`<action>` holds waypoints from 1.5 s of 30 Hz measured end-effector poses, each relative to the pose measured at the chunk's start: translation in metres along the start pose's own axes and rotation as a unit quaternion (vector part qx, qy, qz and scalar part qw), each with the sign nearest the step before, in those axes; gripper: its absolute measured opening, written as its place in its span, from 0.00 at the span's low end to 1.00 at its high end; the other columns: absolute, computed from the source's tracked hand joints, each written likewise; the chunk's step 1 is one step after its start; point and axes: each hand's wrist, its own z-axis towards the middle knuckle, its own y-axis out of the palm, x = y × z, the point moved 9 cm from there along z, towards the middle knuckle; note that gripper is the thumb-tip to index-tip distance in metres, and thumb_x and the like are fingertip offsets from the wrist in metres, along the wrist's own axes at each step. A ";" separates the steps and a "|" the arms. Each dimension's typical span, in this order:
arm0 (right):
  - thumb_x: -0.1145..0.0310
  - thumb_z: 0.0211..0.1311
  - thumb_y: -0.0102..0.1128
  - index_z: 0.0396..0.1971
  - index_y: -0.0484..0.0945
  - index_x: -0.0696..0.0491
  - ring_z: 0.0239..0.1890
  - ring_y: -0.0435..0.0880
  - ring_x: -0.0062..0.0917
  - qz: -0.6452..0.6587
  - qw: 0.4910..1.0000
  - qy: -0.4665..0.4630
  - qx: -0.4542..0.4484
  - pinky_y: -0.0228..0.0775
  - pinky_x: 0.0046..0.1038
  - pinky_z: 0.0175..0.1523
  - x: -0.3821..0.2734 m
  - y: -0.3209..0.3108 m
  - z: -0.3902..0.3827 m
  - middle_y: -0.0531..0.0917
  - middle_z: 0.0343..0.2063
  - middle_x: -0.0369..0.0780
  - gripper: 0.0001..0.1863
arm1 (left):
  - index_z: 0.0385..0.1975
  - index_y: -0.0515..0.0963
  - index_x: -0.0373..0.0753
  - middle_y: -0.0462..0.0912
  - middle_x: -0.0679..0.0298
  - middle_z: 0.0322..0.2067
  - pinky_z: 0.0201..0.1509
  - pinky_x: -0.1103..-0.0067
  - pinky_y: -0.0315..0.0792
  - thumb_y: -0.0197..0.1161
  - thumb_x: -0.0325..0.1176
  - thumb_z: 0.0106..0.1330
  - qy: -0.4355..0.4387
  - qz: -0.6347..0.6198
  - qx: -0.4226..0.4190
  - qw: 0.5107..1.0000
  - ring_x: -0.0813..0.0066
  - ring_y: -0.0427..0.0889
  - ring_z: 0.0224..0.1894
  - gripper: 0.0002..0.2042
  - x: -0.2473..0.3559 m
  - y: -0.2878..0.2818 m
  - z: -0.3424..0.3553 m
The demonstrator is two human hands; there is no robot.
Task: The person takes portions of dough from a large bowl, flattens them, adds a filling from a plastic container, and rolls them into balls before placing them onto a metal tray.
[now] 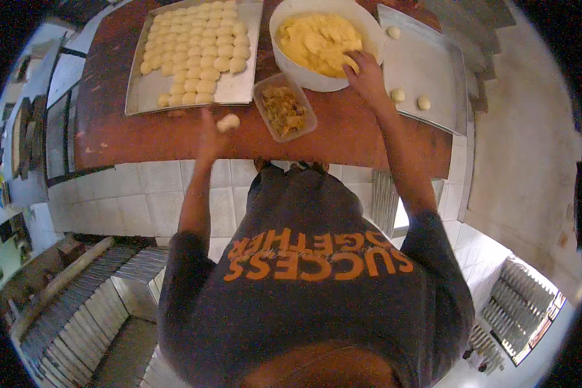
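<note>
My left hand (212,132), a little blurred, is over the near edge of the table with a small pale piece of dough (228,123) held at its thumb side. At the right rim of a white bowl (302,79), my right hand (366,74) has its fingers closed on some of the soft yellow dough (320,40). The fingertips are partly hidden there. Between my hands sits a clear plastic tub (307,129) of brown, chunky filling (283,108).
A metal tray (136,94) at the left carries rows of pale dough balls (197,48). Another tray (427,68) at the right bears a few dough balls (423,103). Both rest on a brown wooden table (142,139). Stacked trays (84,304) stand low at the left.
</note>
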 end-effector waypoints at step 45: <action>0.72 0.45 0.60 0.31 0.78 0.55 0.30 0.78 0.30 -0.091 0.983 0.042 0.154 0.71 0.25 0.33 0.068 -0.170 -0.188 0.77 0.28 0.41 0.09 | 0.49 0.64 0.45 0.73 0.65 0.43 0.50 0.74 0.66 0.44 0.47 0.63 -0.306 -0.656 -0.428 0.540 0.70 0.71 0.45 0.18 0.298 0.328 -0.198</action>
